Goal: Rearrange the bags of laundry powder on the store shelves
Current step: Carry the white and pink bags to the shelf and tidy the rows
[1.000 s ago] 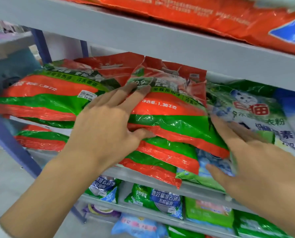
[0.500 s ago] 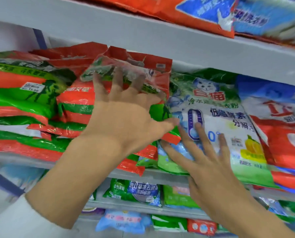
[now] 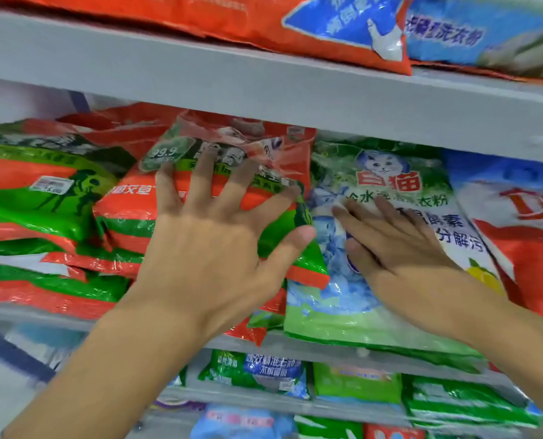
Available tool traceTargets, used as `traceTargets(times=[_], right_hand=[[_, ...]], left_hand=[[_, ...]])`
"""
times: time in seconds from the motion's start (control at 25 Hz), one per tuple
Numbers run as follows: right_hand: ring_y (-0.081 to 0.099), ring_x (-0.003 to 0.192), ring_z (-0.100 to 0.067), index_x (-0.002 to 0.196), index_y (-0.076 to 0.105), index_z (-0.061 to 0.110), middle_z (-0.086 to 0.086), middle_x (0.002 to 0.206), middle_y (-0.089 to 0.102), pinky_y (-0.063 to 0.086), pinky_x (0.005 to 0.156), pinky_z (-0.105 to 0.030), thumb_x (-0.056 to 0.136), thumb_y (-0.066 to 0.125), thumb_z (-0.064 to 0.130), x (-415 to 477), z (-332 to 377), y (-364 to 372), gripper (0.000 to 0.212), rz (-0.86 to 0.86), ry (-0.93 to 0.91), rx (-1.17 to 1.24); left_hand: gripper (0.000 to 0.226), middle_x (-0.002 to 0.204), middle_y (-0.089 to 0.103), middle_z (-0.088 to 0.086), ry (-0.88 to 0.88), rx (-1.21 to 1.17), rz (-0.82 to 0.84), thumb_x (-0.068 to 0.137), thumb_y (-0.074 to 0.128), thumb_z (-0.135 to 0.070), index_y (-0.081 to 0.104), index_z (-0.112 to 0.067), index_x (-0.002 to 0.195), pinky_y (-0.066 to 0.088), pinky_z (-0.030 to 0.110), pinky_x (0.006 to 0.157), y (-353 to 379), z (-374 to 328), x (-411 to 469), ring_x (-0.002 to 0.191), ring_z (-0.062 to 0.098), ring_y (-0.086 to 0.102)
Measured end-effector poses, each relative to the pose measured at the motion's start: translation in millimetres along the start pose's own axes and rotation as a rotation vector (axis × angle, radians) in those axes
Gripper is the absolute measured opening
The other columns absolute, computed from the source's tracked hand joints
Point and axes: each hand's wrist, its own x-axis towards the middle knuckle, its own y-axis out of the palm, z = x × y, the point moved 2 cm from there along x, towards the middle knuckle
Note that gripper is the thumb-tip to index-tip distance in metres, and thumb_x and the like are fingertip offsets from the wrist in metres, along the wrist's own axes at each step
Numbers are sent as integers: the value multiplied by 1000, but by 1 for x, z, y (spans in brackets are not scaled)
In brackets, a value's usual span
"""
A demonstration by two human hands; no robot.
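Note:
A stack of red-and-green laundry powder bags (image 3: 127, 198) fills the middle shelf (image 3: 311, 346), leaning back. My left hand (image 3: 213, 248) lies flat on the rightmost red-and-green bag, fingers spread, thumb at its right edge. Beside it stands a green-and-white bag with a cat logo (image 3: 387, 198). My right hand (image 3: 400, 251) rests palm-down on that bag's face, fingers apart and pointing left. Neither hand grips anything.
A red-and-blue bag (image 3: 523, 223) stands at the far right of the same shelf. The grey shelf above (image 3: 264, 83) carries large red and blue bags (image 3: 343, 30). The lower shelves hold several smaller green and blue bags (image 3: 264, 372). A blue upright (image 3: 13, 353) shows at the lower left.
The view has swung rightward. My left hand slid up and right across the red-and-green bag. My right hand moved up onto the face of the cat-logo bag.

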Motion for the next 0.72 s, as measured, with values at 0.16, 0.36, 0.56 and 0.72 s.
traceTargets(times=[0.16,0.36,0.56,0.72], right_hand=[[67,111,-27,115,72,19,-4,118,74,51,98,-40,97,58,36,97,13,-11,29,-114,147,672],[70,90,-23,93,65,16,-10,98,75,57,78,-22,100,60,36,167,39,-9,22,-57,321,1000],[73,71,-15,75,48,12,-9,85,76,56,65,-17,102,57,9,166,40,-11,29,-287,376,1014],[74,86,-11,75,50,21,-22,123,68,49,63,-19,105,48,22,158,25,-7,31,-237,276,1235]], left_hand=[[73,151,47,-14,-156,-264,-58,80,28,-85,35,-56,146,36,46,114,-13,33,16,140,22,44],[86,162,23,-22,-381,-384,205,69,27,-99,23,-62,146,29,40,120,-5,86,26,148,24,32],[99,163,15,-27,-375,-357,113,64,23,-103,19,-55,151,35,46,113,-7,80,15,146,23,36],[95,164,16,-24,-398,-368,130,70,30,-98,20,-52,152,33,47,113,-6,80,13,147,25,34]])
